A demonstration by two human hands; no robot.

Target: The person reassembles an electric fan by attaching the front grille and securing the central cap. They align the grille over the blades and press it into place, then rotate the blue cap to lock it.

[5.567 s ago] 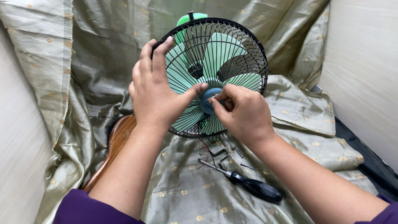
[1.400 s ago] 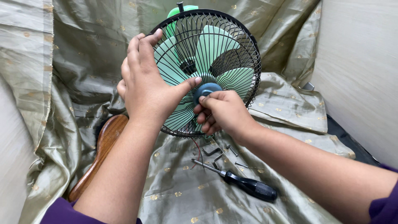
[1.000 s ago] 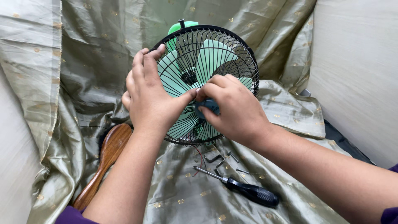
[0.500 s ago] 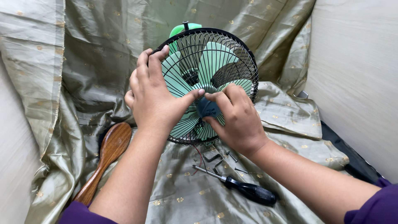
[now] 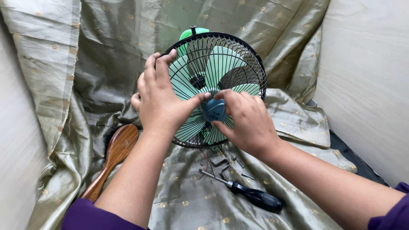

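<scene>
While left hand (image 5: 159, 102) still grips grille (image 5: 238, 55) | right hand (image 5: 245, 119) re-pinches blue cap (image 5: 214, 110)

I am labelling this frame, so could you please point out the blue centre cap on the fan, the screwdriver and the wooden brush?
blue centre cap (image 5: 214, 109), head view, on its round face.
screwdriver (image 5: 257, 198), head view, on its black handle.
wooden brush (image 5: 119, 146), head view, on its oval back.

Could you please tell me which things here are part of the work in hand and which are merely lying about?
In hand: fan guard, blue centre cap, left hand, right hand.
Lying about: screwdriver, loose screws, wooden brush.
</scene>
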